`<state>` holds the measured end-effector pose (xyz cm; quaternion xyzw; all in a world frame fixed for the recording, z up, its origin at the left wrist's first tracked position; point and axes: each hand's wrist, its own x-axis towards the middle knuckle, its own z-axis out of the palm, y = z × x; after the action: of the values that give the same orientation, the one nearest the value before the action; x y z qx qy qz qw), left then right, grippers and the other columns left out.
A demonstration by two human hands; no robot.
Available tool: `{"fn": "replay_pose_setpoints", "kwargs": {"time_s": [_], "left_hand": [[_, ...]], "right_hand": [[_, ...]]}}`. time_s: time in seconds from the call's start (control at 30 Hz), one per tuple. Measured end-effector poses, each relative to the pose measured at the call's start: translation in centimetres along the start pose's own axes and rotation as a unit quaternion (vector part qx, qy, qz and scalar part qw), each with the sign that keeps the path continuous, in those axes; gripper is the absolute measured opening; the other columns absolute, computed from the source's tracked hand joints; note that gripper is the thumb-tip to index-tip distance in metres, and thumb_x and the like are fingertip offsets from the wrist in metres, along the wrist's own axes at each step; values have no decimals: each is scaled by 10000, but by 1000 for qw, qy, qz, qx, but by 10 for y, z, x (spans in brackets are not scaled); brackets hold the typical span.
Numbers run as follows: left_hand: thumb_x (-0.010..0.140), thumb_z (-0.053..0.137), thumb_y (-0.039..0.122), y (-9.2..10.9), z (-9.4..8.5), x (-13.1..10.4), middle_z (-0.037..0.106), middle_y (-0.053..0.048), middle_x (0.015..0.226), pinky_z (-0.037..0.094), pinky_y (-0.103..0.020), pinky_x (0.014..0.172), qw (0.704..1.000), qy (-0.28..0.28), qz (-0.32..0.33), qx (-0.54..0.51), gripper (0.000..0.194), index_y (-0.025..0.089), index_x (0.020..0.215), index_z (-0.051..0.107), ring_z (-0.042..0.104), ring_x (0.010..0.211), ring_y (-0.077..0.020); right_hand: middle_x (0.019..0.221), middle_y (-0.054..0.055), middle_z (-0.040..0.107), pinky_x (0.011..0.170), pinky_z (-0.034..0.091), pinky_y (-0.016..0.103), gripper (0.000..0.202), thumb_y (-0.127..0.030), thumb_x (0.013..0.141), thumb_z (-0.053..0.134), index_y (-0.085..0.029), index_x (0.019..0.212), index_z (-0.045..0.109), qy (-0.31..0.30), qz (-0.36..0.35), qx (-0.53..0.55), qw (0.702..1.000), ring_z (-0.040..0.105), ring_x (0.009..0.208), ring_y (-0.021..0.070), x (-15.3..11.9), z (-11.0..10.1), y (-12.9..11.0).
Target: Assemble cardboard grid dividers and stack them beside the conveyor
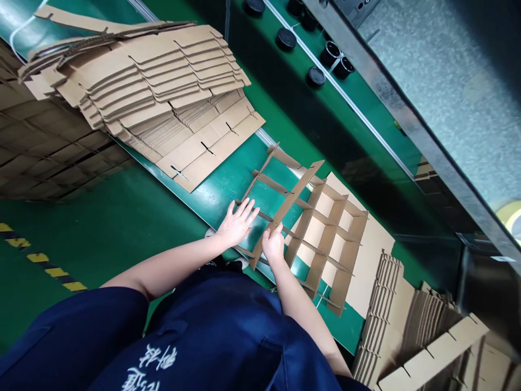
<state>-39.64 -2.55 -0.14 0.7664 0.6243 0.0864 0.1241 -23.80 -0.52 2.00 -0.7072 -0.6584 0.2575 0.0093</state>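
Observation:
A partly interlocked cardboard divider grid (328, 239) lies across the green bench in front of me. My right hand (273, 245) is closed on a slotted cardboard strip (299, 190), which stands on edge across the grid's cross strips. Fingers spread, my left hand (239, 221) rests by the grid's left end, touching or just above a cross strip there; it grips nothing. Another long strip (260, 175) crosses the far-left ends of the cross strips. Part of the grid sits over a flat cardboard sheet (372, 239).
A fanned stack of slotted cardboard strips (171, 81) covers the bench's left part. More strips (385, 309) are bundled at lower right, one loose strip (435, 353) on top. Black round caps (286, 39) lie beyond the bench. A metal frame edge (391, 92) crosses the upper right.

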Motion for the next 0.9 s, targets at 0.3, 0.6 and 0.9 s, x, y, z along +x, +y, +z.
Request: {"fn": "replay_pose_setpoints", "kwargs": {"time_s": [0.3,0.6,0.9], "left_hand": [[878,475,330,0,0,1,122,-122,1573,113,-603,1135,1000,-9,-5,3,684,200,1497,216,2,1457,-279],[878,482,327,0,-1,2,115,-139,1570,154,-619,1119,1000,-11,1,9,675,185,1491,238,35,1456,-291],[875,478,302,1,3,1,143,-125,1569,162,-608,1122,1000,4,-4,8,658,195,1485,255,37,1456,-283]], "right_hand": [[1307,204,504,964,385,500,607,-464,881,349,-86,1344,450,156,-65,-26,985,460,1199,349,55,-38,-1],[1290,186,538,977,390,477,604,-346,891,265,-72,1426,325,108,-56,29,992,490,1185,306,98,-35,-9],[1165,179,616,947,400,483,594,-367,903,296,-100,1431,345,72,-14,18,997,564,1085,302,106,-34,-11]]}}
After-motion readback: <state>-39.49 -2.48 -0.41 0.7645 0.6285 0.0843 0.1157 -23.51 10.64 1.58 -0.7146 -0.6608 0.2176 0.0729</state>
